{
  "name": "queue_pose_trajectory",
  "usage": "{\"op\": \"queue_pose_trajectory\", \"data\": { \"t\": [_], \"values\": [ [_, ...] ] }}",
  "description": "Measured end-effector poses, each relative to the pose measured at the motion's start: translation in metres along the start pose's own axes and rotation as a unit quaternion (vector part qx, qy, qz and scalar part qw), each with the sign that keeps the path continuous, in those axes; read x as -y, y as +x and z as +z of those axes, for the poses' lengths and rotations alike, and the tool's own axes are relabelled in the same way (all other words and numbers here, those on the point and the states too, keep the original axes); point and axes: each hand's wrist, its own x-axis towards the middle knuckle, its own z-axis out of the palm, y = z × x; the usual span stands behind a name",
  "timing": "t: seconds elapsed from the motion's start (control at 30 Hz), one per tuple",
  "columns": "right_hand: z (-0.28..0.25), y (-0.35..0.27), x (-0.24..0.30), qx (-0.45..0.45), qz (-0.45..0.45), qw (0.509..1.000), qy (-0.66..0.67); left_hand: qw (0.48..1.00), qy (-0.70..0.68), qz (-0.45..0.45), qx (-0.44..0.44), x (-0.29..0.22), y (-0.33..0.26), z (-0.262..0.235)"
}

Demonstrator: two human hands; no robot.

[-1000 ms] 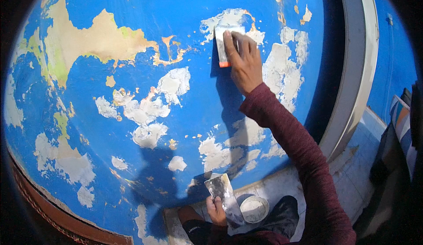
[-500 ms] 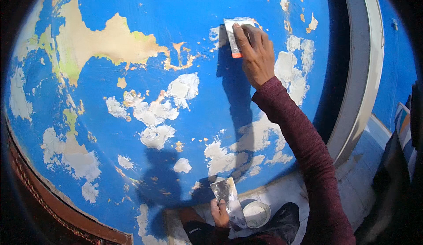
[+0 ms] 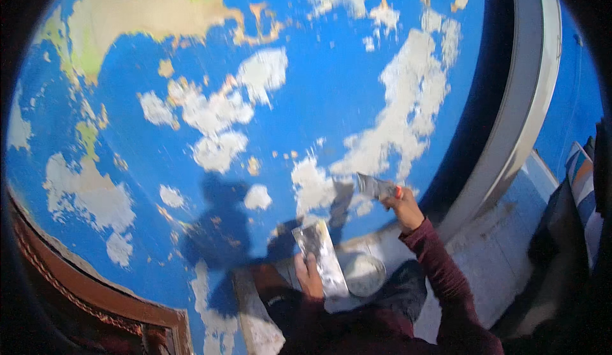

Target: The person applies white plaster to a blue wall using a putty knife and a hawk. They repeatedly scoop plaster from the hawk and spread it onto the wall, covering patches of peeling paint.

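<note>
A blue wall (image 3: 306, 106) with peeling paint and whitish patches of filler (image 3: 401, 109) fills most of the view. My right hand (image 3: 406, 211) is closed on a putty knife (image 3: 376, 187) with a red-orange part near my fingers. Its grey blade points up and left, near the lower right patches. Low in the middle, my left hand (image 3: 310, 275) grips a flat rectangular plate (image 3: 328, 259) smeared with dark and white filler. Beside the plate stands a round tub (image 3: 364, 273) with pale filler in it.
A brown wooden frame (image 3: 83, 297) curves along the lower left. At the right runs a white door or window frame (image 3: 526, 93). Pale floor tiles (image 3: 475, 253) lie below it, with dark cloth-like things (image 3: 561, 227) at the far right. Bare plaster (image 3: 159, 10) shows at the upper left.
My right hand has come down from the upper wall with the putty knife, leaving whitish filler in view there. The view has tilted lower. My left hand still holds the plate.
</note>
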Motion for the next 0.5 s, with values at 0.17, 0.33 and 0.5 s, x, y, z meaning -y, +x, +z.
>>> {"op": "queue_pose_trajectory", "data": {
  "t": [0.17, 0.33, 0.5],
  "values": [
    [-0.008, -0.121, -0.116, -0.125, 0.295, 0.853, 0.412, 0.998, 0.033, -0.012, 0.06, 0.049, 0.011, 0.0],
    [-0.035, -0.155, -0.141, -0.153, 0.263, 0.879, 0.368, 0.992, 0.063, -0.038, 0.098, 0.092, 0.02, -0.003],
    [-0.074, -0.148, -0.154, -0.181, 0.273, 0.903, 0.277, 0.975, 0.03, -0.147, 0.164, 0.163, 0.019, 0.016]
  ]
}}
